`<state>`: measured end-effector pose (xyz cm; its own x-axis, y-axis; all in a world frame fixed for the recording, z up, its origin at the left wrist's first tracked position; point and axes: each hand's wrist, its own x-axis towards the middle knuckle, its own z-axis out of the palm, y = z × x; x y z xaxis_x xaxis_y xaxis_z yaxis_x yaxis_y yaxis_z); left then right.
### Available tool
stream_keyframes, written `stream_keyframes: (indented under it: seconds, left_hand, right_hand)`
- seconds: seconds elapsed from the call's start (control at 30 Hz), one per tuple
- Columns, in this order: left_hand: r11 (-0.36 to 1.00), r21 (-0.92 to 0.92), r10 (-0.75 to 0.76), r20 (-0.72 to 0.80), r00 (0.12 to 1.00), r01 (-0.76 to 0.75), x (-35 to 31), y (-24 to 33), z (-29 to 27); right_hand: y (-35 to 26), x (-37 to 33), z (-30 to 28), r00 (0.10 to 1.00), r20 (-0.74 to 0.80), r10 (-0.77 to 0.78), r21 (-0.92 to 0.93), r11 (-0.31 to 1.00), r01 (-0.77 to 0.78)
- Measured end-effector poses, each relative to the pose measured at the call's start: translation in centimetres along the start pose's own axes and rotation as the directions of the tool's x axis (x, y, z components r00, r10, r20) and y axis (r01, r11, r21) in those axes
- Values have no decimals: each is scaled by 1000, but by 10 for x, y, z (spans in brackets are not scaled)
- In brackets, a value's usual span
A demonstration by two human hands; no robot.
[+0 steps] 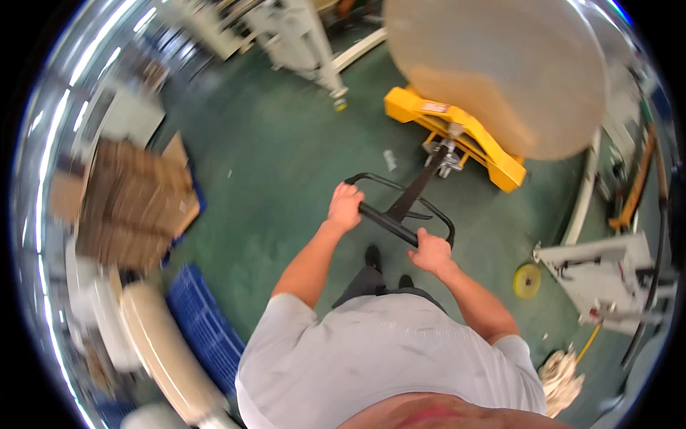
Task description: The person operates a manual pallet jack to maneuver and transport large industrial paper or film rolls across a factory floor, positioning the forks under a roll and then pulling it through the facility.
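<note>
Both of my hands grip the black loop handle of a yellow hand pallet truck. My left hand is closed around the handle's left end. At its right end, my right hand is wrapped around the bar. A dark shaft runs from the handle to small wheels at the truck's front. Behind the yellow frame stands a very large pale roll, its round face toward me. The roll hides most of the truck's far side.
Stacked flat cardboard stands at the left, with a blue plastic pallet and a cream roll nearer me. White machine frames rise at the far left. At right are a yellow tape roll, a white machine part and pale cloth.
</note>
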<state>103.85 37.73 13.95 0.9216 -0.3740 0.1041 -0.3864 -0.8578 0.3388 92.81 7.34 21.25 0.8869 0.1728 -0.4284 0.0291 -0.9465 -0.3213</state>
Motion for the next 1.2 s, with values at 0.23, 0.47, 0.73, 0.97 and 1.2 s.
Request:
stream_keyframes:
  seconds: [0.23,0.47,0.73,0.97,1.2]
  left_hand:
    - [998,-9,-64,-47,997,64,-171,52,-28]
    - [997,-34,-65,-77,995,62,-302,74,-12]
    - [997,-69,-49,-102,994,42,-523,116,9]
    - [999,-4,38,-88,995,-39,-735,165,-34]
    - [989,43,146,-208,967,-141,-985,214,-78]
  right_hand:
    - [-37,-135,69,996,85,-40,-13,999,42]
    - [-55,-230,164,997,-18,-81,-96,992,79]
    - [-93,-404,304,978,-205,30,-159,985,-64]
    - [-157,-617,396,968,-241,62,-86,993,-85]
    - [-248,-872,493,974,-227,31,-8,999,-34]
